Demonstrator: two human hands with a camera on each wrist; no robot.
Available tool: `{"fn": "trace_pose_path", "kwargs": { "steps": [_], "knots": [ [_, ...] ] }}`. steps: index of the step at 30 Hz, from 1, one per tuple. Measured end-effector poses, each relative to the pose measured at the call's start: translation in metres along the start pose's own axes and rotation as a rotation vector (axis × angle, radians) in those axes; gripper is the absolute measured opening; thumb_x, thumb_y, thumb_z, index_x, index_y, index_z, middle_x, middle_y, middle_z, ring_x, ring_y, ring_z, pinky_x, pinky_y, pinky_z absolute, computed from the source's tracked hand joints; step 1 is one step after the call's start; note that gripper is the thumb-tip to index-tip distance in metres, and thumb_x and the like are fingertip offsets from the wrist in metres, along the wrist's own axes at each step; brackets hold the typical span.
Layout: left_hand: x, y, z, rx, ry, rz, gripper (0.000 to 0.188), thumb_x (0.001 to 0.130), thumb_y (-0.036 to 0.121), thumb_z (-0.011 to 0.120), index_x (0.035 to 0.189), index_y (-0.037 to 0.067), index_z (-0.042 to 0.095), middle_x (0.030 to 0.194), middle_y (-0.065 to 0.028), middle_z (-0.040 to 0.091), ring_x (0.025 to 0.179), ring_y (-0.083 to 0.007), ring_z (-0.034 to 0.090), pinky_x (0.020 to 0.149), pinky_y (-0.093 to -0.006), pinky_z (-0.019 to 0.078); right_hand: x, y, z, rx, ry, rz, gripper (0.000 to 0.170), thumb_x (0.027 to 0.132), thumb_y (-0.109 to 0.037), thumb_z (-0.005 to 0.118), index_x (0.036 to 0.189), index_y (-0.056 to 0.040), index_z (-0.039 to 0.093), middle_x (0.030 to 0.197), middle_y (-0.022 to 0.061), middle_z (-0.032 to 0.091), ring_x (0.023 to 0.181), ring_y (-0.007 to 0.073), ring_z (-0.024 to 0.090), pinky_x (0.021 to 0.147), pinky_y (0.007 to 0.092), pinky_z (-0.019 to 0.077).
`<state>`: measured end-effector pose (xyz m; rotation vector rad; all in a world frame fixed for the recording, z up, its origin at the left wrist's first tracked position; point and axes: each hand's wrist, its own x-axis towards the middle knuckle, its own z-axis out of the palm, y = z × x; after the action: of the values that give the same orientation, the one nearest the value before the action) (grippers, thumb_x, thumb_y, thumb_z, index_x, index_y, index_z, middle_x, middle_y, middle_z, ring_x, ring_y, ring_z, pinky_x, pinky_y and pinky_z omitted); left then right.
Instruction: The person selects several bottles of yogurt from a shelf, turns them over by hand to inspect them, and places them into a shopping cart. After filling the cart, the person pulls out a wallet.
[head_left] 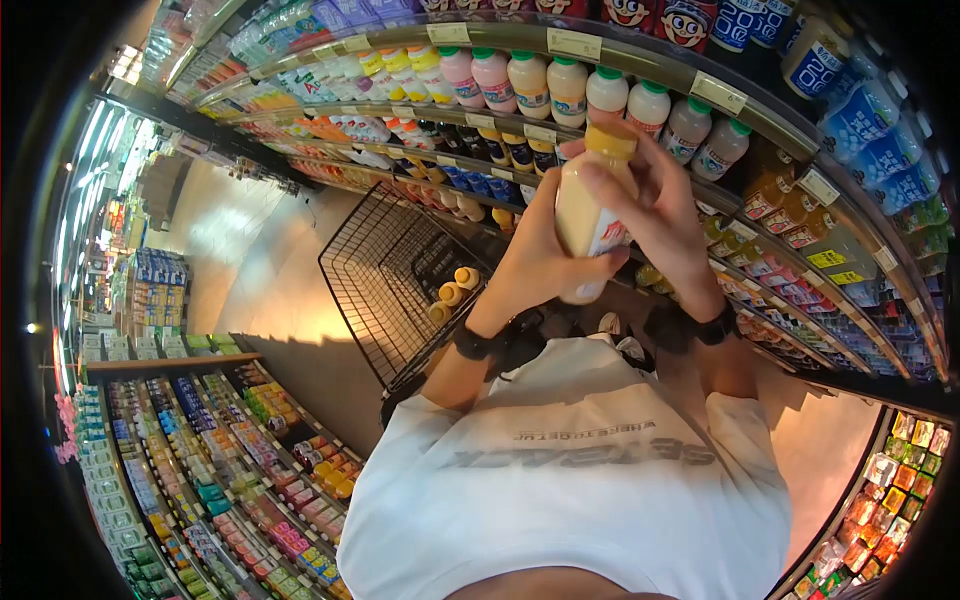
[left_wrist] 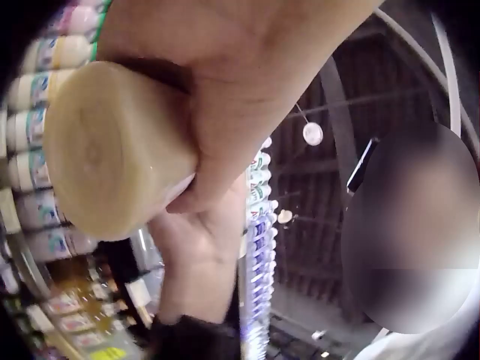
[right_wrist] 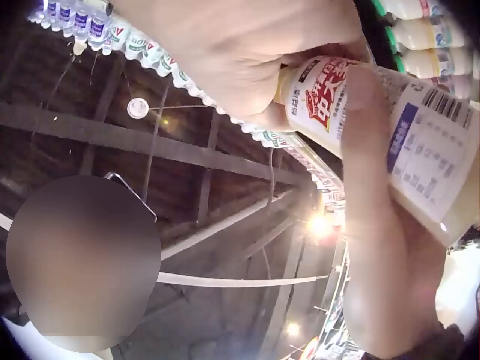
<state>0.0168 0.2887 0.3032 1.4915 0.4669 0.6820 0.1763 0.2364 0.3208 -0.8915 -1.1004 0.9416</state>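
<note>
A cream-coloured drink bottle (head_left: pixel 582 208) with a yellow cap (head_left: pixel 611 138) is held tilted in front of the chest. My left hand (head_left: pixel 532 255) grips its lower body, the thumb lying across the label (right_wrist: pixel 435 150). Around the upper part, my right hand (head_left: pixel 662 205) curls its fingers, close to the cap; in the right wrist view the hand (right_wrist: pixel 255 52) hides most of that cap. Red and blue print shows on the white label. The bottle's round base (left_wrist: pixel 90 154) faces the left wrist camera.
A black wire shopping cart (head_left: pixel 370 270) stands at the left, with several yellow-capped bottles (head_left: pixel 451 294) inside. Curved shelves ahead hold rows of bottles, including green-capped ones (head_left: pixel 566 92). Lower left is a packed display case (head_left: pixel 215 460). Floor (head_left: pixel 235 240) stretches beyond the cart.
</note>
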Motion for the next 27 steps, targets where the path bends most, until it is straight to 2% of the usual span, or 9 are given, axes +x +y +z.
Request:
{"fn": "trace_pose_path", "kwargs": {
  "steps": [2,5,6,9,12,18,21,25,27],
  "knots": [
    [-0.005,0.003,-0.005,-0.135,-0.129,-0.062,0.088,0.074,0.014,0.090,0.148,0.001,0.043,0.118,-0.0081,0.066,0.103,-0.0166,0.068,0.091,-0.0360,0.0581,-0.005,-0.003,0.001,-0.009,-0.087,-0.043,0.071,0.095,-0.006,0.078,0.155,-0.0024,0.039,0.130,0.0137,0.069,0.123,0.0174,0.064,0.105,0.0328,0.0520],
    [-0.016,0.005,-0.007,-0.375,-0.268,-0.243,0.084,0.075,0.013,0.089,0.147,0.002,0.046,0.119,-0.0086,0.067,0.104,-0.0175,0.069,0.091,-0.0361,0.0587,-0.009,-0.014,-0.002,0.072,-0.236,-0.054,0.085,0.090,-0.015,0.077,0.160,0.0004,0.031,0.131,0.0202,0.067,0.125,0.0270,0.065,0.109,0.0371,0.0482],
    [-0.017,0.010,-0.009,-0.427,-0.311,-0.250,0.082,0.077,0.013,0.087,0.147,0.002,0.046,0.118,-0.0087,0.067,0.104,-0.0184,0.070,0.090,-0.0364,0.0593,-0.007,-0.011,-0.005,0.198,-0.308,-0.082,0.085,0.091,-0.006,0.081,0.159,-0.0053,0.031,0.128,0.0158,0.067,0.118,0.0189,0.064,0.100,0.0332,0.0516],
    [-0.019,0.012,-0.011,-0.493,-0.402,-0.261,0.079,0.077,0.014,0.086,0.145,0.002,0.048,0.116,-0.0096,0.068,0.102,-0.0197,0.071,0.088,-0.0372,0.0598,-0.012,-0.011,-0.003,0.238,-0.317,-0.100,0.082,0.090,-0.007,0.081,0.156,-0.0055,0.032,0.126,0.0162,0.067,0.119,0.0197,0.063,0.101,0.0345,0.0510],
    [-0.020,0.011,-0.011,-0.524,-0.415,-0.315,0.078,0.077,0.016,0.087,0.143,0.002,0.048,0.119,-0.0110,0.066,0.106,-0.0183,0.068,0.091,-0.0359,0.0584,-0.014,-0.014,0.000,0.226,-0.277,-0.089,0.076,0.091,-0.005,0.080,0.153,-0.0055,0.036,0.121,0.0136,0.067,0.118,0.0188,0.063,0.101,0.0342,0.0513],
    [-0.010,0.004,0.013,0.036,-0.009,0.072,0.085,0.075,0.014,0.089,0.146,0.000,0.045,0.130,-0.0111,0.061,0.116,-0.0154,0.061,0.097,-0.0325,0.0527,-0.018,-0.012,0.011,-0.161,0.069,-0.153,0.074,0.093,-0.003,0.073,0.156,-0.0020,0.034,0.118,0.0140,0.067,0.111,0.0175,0.065,0.098,0.0330,0.0529],
    [-0.010,0.003,0.008,-0.077,-0.085,-0.022,0.087,0.074,0.014,0.090,0.147,0.000,0.044,0.130,-0.0107,0.061,0.116,-0.0159,0.061,0.098,-0.0325,0.0521,-0.018,-0.016,0.013,-0.155,0.057,-0.109,0.073,0.095,-0.001,0.072,0.157,-0.0020,0.033,0.119,0.0131,0.067,0.111,0.0154,0.065,0.099,0.0318,0.0524],
    [-0.022,0.024,0.002,-0.398,-0.229,-0.305,0.084,0.070,0.022,0.088,0.140,-0.003,0.049,0.107,-0.0145,0.070,0.091,-0.0236,0.073,0.077,-0.0355,0.0608,-0.016,-0.017,0.004,0.103,-0.171,-0.163,0.090,0.087,-0.005,0.079,0.161,-0.0026,0.027,0.123,0.0203,0.067,0.114,0.0263,0.067,0.103,0.0407,0.0514],
    [-0.023,0.026,0.004,-0.469,-0.277,-0.298,0.085,0.069,0.025,0.088,0.139,-0.004,0.049,0.104,-0.0183,0.071,0.088,-0.0291,0.075,0.077,-0.0383,0.0622,-0.016,-0.021,0.005,0.171,-0.194,-0.127,0.094,0.084,-0.006,0.080,0.161,-0.0029,0.026,0.122,0.0228,0.068,0.115,0.0307,0.067,0.104,0.0439,0.0510]
  ]
}}
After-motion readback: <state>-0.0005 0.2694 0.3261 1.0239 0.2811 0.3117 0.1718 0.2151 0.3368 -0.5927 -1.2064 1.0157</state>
